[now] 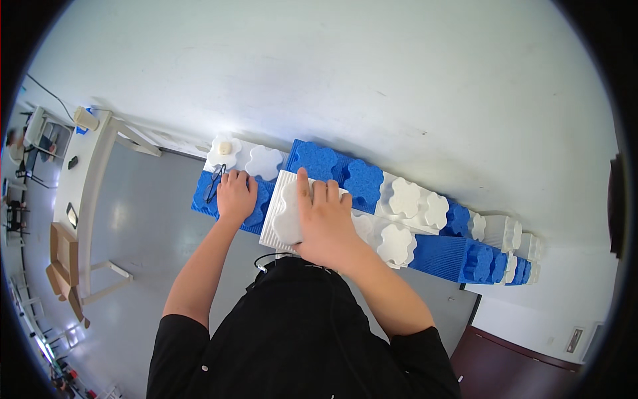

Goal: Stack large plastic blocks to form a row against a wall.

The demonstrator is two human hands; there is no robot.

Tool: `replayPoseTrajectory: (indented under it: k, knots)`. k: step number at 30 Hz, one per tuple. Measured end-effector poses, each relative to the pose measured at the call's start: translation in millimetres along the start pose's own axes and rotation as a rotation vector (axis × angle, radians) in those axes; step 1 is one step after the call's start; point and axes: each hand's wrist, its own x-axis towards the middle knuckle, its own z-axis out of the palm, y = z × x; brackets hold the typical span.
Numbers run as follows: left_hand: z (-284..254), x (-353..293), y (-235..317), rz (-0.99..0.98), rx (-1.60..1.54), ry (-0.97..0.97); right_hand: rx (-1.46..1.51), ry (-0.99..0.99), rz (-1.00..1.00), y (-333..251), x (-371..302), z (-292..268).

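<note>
Large ridged building blocks, blue and white with flower-shaped studs, form a long stack along the wall. My right hand [329, 216] lies spread on top of a white block [282, 216] at the near side, forefinger stretched toward the wall. Its palm covers part of the block. To the left, my left hand [236, 194] rests with its fingers laid over a blue block [260, 211]. Beside those fingers is a pair of dark-framed glasses [214, 185]. A white flower-shaped stud behind them bears a small beige knob-like thing [225, 147].
More blue blocks [364, 183] and white blocks [397, 243] run off to the right. A pale wall [365, 73] rises behind them. At the left stand a white table [80, 176] with a phone [72, 215] on it and an open cardboard box [64, 256]. A person sits far left.
</note>
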Motion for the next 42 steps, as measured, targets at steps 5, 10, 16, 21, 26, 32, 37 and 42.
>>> replayPoseTrajectory:
  k: [5, 10, 16, 21, 26, 32, 37, 42]
  knots:
    - [-2, 0, 3, 0.001, -0.002, 0.0, -0.037, 0.009, -0.003, -2, 2, 6]
    - [-1, -1, -1, 0.002, -0.007, 0.012, -0.009, -0.054, 0.016, 6, 8, 8]
    - [-2, -2, 3, 0.007, -0.017, 0.001, -0.013, -0.033, 0.022, 10, 3, 31]
    - [-3, -1, 3, 0.003, 0.005, 0.0, -0.007, -0.036, 0.025, 9, 3, 31]
    - [-3, 0, 3, 0.007, -0.008, 0.0, 0.043, -0.015, 0.032, 11, 2, 32]
    - [-3, 0, 2, -0.016, 0.011, -0.017, 0.03, -0.083, 0.037, 8, 0, 19]
    - [-3, -1, 3, 0.001, -0.004, -0.004, 0.029, -0.114, 0.035, 6, -2, 12]
    - [-3, 2, 5, 0.013, 0.007, 0.008, 0.022, -0.109, 0.05, 0, 0, -29]
